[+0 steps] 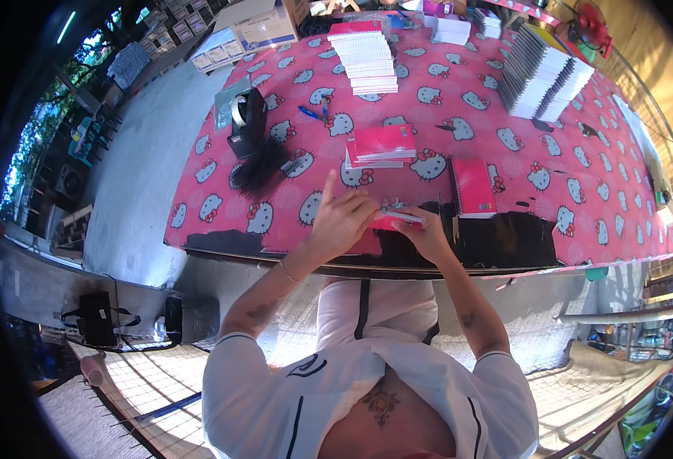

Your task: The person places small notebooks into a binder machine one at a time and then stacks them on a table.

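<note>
Both hands work at the near edge of the table (619, 199), which wears a pink cloth printed with white cat faces. Left hand (342, 220) lies on a small red notebook (386, 222), index finger raised, other fingers pressing down on the cover. Right hand (426, 233) pinches the notebook's right end, fingers clamped on it together with a thin pale strip (403, 216); what the strip is, can't tell.

Just beyond the hands: short stack of red notebooks (383, 144). To the right, single red spiral notebook (473, 187), lying flat. Left of the hands, a heap of black spiral coils (260, 166) beside a black tape dispenser (246, 116). Blue pen (310, 113) further back. Far edge: tall stack of white pads (363, 61), red one on top. Far right: fanned rows of white booklets (543, 76). Off the table's far left corner, white cardboard box (264, 27) with blue print.
</note>
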`<action>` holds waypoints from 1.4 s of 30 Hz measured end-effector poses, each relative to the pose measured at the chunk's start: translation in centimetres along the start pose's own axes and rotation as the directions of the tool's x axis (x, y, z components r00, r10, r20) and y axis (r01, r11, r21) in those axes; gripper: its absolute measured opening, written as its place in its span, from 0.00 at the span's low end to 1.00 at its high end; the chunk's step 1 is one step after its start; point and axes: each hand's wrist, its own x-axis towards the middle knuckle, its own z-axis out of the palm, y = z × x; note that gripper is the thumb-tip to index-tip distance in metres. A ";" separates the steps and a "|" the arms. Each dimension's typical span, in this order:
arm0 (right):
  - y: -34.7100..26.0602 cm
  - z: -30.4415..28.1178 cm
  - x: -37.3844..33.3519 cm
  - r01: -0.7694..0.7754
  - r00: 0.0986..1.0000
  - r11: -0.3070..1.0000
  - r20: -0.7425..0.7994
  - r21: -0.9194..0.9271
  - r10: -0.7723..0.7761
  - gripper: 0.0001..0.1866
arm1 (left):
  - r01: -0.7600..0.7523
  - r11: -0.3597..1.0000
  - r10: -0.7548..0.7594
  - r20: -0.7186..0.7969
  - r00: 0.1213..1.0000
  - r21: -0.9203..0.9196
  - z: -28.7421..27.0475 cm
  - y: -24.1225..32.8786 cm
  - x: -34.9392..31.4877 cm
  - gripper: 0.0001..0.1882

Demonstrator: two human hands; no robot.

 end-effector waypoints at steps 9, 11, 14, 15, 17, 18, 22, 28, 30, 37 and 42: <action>0.0 0.4 -0.1 -0.041 0.999 0.999 0.021 0.023 0.040 0.15 | 0.010 1.000 -0.010 0.010 1.000 0.020 1.9 -0.9 -1.0 0.15; 0.2 0.3 -0.1 -0.028 0.999 1.000 0.027 0.015 0.027 0.15 | 0.025 0.999 -0.028 0.102 0.994 0.028 1.4 -0.6 -1.0 0.22; 0.5 0.3 -0.2 0.018 1.000 1.000 0.014 0.007 -0.018 0.15 | 0.108 0.983 -0.115 0.039 0.993 0.150 2.8 3.0 -3.1 0.39; 0.4 0.3 -0.2 0.034 0.999 0.999 0.006 -0.009 -0.033 0.15 | 0.080 0.983 -0.093 0.074 0.993 0.164 3.6 3.8 -5.1 0.42; 0.1 0.4 0.1 0.042 0.999 0.999 -0.003 -0.025 -0.042 0.16 | 0.025 0.980 -0.053 0.141 0.989 0.196 3.7 5.0 -7.2 0.48; 0.0 0.3 0.2 0.031 1.000 0.999 -0.006 -0.025 -0.031 0.16 | 0.056 0.971 -0.085 0.119 0.989 0.233 4.6 4.0 -6.5 0.48; 1.1 0.5 0.0 0.048 0.999 0.998 0.006 -0.045 -0.047 0.16 | 0.085 0.962 -0.127 0.149 0.981 0.258 2.8 3.7 -2.9 0.48; 0.6 0.9 -0.2 0.009 1.000 1.000 -0.007 0.007 -0.009 0.17 | 0.100 0.962 -0.127 0.093 0.987 0.253 2.9 4.4 -1.9 0.47; 0.6 0.7 -0.2 0.055 0.998 0.998 -0.001 -0.042 -0.055 0.17 | 0.106 0.938 -0.144 0.093 0.985 0.331 2.6 3.6 0.0 0.48; 0.2 0.5 0.0 0.033 0.999 0.994 0.043 -0.107 -0.029 0.18 | 0.059 0.977 -0.084 0.115 0.990 0.206 3.2 4.0 -0.6 0.46; 0.6 0.9 -0.3 0.091 0.995 0.992 0.054 -0.090 -0.087 0.18 | -0.101 0.982 0.095 0.044 0.994 0.157 6.0 5.0 -6.8 0.45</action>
